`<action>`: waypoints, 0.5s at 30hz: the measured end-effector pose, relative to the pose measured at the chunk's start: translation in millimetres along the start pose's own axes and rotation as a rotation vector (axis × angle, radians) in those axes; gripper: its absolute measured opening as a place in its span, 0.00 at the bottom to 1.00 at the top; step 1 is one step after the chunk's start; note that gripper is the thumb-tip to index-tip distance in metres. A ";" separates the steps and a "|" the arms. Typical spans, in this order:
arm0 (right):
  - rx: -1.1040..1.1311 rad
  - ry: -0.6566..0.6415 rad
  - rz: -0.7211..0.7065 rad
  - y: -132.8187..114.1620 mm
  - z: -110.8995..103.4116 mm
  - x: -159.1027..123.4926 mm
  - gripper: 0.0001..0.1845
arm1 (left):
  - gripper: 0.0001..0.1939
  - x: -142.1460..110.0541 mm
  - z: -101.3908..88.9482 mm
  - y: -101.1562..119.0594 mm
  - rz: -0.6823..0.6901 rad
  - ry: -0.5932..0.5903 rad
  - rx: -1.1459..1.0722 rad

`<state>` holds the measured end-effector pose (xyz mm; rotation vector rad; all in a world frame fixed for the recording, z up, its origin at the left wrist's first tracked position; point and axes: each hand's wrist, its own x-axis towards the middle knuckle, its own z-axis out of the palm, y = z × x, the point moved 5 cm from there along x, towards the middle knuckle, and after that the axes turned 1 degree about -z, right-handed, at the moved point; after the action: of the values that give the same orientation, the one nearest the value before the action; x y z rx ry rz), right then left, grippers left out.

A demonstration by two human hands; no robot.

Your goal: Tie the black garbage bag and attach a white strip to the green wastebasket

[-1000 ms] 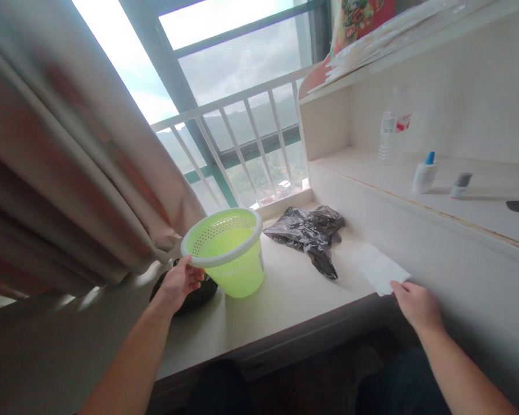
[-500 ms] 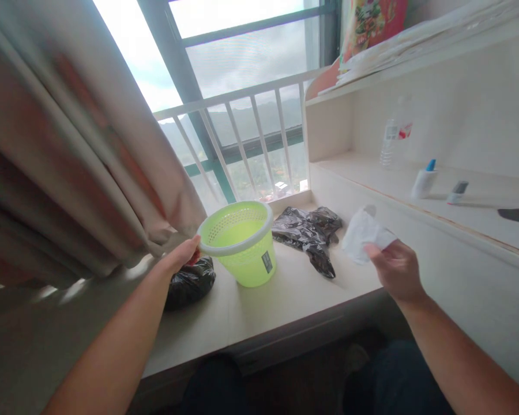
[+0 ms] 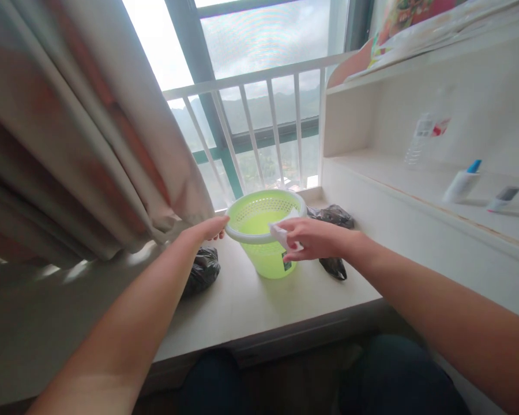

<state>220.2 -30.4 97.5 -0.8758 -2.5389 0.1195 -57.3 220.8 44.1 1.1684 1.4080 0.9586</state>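
A lime-green plastic basket point(image 3: 259, 256) with a pale rim stands upright on the light desk point(image 3: 251, 305). My left hand point(image 3: 210, 228) grips the rim on its left side. My right hand point(image 3: 313, 237) is closed on a crumpled white tissue point(image 3: 280, 233), held at the rim's front right edge, over the mouth of the basket. A black plastic bag point(image 3: 203, 271) lies just left of the basket, and another black bag point(image 3: 335, 216) lies behind my right wrist, partly hidden.
A beige curtain point(image 3: 69, 132) hangs at the left. A window with a white railing point(image 3: 259, 78) is behind the desk. The shelf point(image 3: 415, 178) at right carries a clear bottle point(image 3: 419, 141), a blue-capped white bottle point(image 3: 461, 183) and a small grey-capped tube point(image 3: 501, 197).
My right hand picked the white tissue off the desk at the right and carried it left to the basket's rim. My left hand kept hold of the basket, which now stands further right.
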 end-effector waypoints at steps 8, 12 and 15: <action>0.350 0.303 0.392 22.5 -7.2 7.3 0.24 | 0.13 -1.1 8.1 5.3 -0.057 -0.040 0.308; 0.239 0.257 0.475 22.4 0.6 20.6 0.13 | 0.14 -17.5 13.8 28.3 0.044 -0.021 0.306; -0.010 0.078 0.350 16.1 7.4 29.5 0.07 | 0.18 -44.4 23.7 53.3 0.268 0.072 0.434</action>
<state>205.5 0.7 98.7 -1.2961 -2.2938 0.1769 -25.2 187.9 101.2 1.6926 1.5932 0.9070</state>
